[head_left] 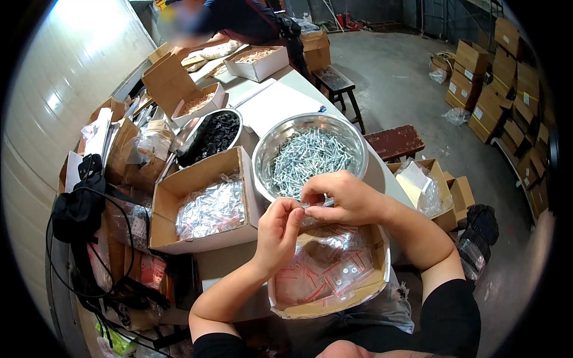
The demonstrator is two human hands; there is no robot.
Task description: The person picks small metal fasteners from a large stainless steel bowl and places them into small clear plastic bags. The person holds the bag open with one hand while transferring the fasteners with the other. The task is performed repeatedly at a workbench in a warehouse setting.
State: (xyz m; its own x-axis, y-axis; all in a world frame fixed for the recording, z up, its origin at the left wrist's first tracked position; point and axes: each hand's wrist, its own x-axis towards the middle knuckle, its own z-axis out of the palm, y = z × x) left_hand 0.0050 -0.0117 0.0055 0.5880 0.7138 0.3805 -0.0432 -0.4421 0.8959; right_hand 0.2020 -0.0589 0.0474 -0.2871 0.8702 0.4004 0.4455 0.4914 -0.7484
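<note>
My left hand [276,234] and my right hand [346,198] meet just in front of a metal bowl [363,160] heaped with silvery screws [307,156]. The fingers of both are pinched together on what looks like a small clear plastic bag, mostly hidden by the fingertips. Below my hands, close to my body, a shallow cardboard box [382,262] holds flat clear zip bags [349,271] with red closure strips and small pale pieces inside. To the left stands a deeper cardboard box [164,230] with a pile of filled bags [215,209].
Behind the left box sits a bowl of black parts [215,134]; small boxes of copper-coloured pieces [253,55] stand farther back. Another person [245,21] leans over the table's far end. Black cables [51,262] hang at left. A red-brown bench [397,142] and stacked cartons [495,107] stand right.
</note>
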